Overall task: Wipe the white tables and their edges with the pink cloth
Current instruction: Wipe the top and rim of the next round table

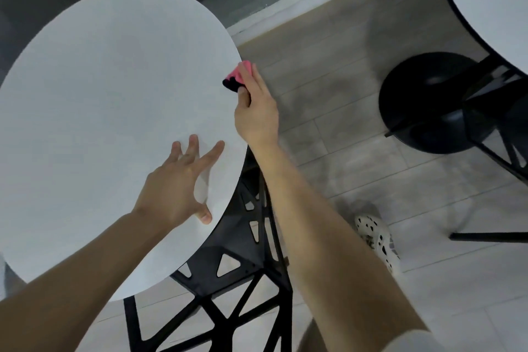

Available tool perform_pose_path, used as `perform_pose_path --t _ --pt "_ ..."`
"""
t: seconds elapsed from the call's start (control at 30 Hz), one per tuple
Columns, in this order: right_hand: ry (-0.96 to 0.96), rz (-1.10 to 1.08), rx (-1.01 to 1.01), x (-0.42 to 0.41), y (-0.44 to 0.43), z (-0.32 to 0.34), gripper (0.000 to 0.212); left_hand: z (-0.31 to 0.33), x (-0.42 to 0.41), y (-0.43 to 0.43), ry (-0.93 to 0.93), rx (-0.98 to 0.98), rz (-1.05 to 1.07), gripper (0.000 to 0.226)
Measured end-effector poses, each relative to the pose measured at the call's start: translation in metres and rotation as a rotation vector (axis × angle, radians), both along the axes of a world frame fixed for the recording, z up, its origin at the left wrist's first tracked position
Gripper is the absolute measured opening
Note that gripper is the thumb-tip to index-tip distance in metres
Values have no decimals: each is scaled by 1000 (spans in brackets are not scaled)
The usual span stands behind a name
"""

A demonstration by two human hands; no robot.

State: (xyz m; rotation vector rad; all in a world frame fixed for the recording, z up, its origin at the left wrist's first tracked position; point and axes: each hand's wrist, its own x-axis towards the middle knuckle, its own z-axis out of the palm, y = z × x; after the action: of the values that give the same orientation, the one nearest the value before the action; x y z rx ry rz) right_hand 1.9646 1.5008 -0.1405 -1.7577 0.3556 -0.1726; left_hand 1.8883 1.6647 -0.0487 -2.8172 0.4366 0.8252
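A round white table fills the left half of the view. My right hand grips the pink cloth and holds it against the table's right edge, the cloth folded over the rim. My left hand rests on the tabletop near its right side, fingers spread and straight, thumb close to the rim. A second white table with a dark rim shows at the top right corner.
A black lattice chair stands under the near table's right side. A black round table base and black legs sit under the second table. My white shoe is on the light tiled floor. A glass wall runs along the back.
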Motion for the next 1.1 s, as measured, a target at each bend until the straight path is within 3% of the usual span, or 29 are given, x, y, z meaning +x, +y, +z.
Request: perform_pose_path --t 0.1,0.2,0.33,0.47,0.53,0.6,0.67,0.77,0.9,1.03,1.1 --pt "-40 -36 -22 -4 9 -5 49 -2 0 1 6 -7 18 165" --pt "-26 -84 -7 -76 31 -8 52 -1 1 0 15 -14 40 165" --pt "-51 74 33 -142 28 -8 52 0 2 -1 50 3 24 163" --pt "13 123 24 -22 -8 -8 48 3 1 -1 101 -12 55 154" --pt "37 183 -26 55 -20 0 45 8 6 2 113 -57 80 128" --pt "42 217 -24 96 -20 -4 48 15 20 2 1 -159 124 79" --pt "84 211 26 91 -16 -10 54 16 48 -6 -261 -266 252 52" --pt "63 173 82 23 -14 -12 55 -11 110 -26 -581 -352 440 48" --pt "90 336 97 -29 -24 -8 59 -62 174 -50 -612 -258 443 49" --pt "215 356 189 10 -43 -8 60 -84 178 -59 -707 -210 485 47" --pt "152 297 171 52 -49 -14 49 -88 178 -57 -718 -207 496 47"
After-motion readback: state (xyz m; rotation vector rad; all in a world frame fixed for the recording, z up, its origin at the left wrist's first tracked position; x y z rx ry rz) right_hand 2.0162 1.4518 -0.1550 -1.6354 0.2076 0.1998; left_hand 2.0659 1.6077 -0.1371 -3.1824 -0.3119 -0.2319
